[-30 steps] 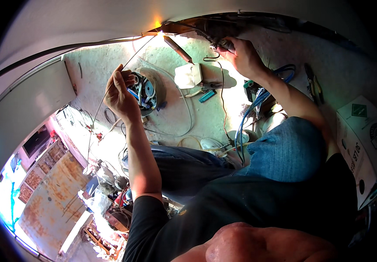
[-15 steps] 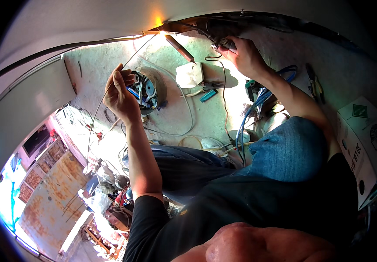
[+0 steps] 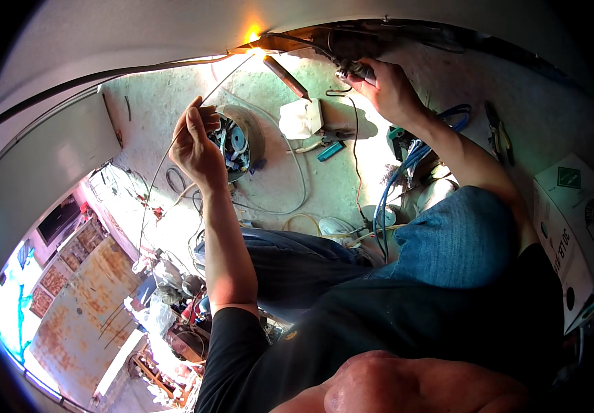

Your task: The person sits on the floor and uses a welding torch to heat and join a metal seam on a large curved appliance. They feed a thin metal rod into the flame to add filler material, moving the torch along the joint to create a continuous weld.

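Where glare-bright, thin rod (image 3: 228,78) indistinct.

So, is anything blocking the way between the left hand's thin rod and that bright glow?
Nothing visible: the thin rod runs from the left hand to the bright glow, which hides its tip.

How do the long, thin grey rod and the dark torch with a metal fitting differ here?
The long, thin grey rod is wire-slim throughout; the dark torch with a metal fitting has a thick grip and slimmer neck.
The rod extends well past both sides of the left hand; the torch's grip fills the right hand.
Both extend toward the bright glow.
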Tool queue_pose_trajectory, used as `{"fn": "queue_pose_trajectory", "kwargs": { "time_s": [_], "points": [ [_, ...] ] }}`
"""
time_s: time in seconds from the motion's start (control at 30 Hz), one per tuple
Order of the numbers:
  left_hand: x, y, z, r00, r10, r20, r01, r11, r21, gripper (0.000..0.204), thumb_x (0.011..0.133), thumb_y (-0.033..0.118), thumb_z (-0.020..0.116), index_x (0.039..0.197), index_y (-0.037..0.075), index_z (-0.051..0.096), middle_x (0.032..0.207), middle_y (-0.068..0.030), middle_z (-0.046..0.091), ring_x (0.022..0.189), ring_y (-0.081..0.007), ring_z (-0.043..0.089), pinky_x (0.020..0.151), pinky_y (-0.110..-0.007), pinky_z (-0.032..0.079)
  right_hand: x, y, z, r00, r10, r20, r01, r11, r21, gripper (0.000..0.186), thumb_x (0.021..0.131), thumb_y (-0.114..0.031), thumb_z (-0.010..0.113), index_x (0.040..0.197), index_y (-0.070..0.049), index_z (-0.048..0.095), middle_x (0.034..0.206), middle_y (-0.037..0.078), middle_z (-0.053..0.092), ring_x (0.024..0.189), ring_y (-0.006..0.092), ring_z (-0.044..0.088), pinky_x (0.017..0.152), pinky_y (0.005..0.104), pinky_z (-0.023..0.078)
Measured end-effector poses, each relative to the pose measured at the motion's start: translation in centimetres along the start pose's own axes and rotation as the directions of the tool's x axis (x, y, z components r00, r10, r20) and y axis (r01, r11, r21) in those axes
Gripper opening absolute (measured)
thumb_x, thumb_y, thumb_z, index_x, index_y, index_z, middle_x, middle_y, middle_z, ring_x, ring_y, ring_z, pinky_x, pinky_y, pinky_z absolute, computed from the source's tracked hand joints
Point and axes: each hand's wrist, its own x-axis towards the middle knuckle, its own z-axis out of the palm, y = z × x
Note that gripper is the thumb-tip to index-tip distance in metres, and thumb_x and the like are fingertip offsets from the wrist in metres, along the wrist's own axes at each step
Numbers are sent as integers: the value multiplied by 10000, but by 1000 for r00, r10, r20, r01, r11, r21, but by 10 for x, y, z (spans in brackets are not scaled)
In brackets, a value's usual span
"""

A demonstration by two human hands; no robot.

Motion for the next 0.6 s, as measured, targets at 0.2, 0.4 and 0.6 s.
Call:
{"fn": "queue_pose_trajectory", "kwargs": {
  "time_s": [0.2,0.4,0.6],
  "points": [
    [1,-2,1,1000,-16,6,16,999,-37,345,1054,257,587,1178,-47,694,943,-110,738,781,-131,693,719,-242,556,0,3,1,1000,6,-3,-6,1000,-1,275,944,-201,718,1100,20,668,939,220,723,870,345,722,762,351,539],
    [1,-3,0,999,-48,-7,47,996,-69,343,1056,255,583,1181,-44,692,954,-109,737,778,-129,691,716,-241,555,1,2,0,999,41,18,-41,999,16,282,945,-203,719,1093,31,665,948,221,725,884,342,722,767,351,539],
    [2,-5,2,997,-75,-5,74,993,-94,342,1058,255,577,1185,-41,692,948,-105,735,778,-126,688,716,-241,555,0,-1,-1,999,40,16,-40,999,9,290,946,-203,717,1095,40,661,950,220,725,882,335,725,766,349,540]
  ]
}}
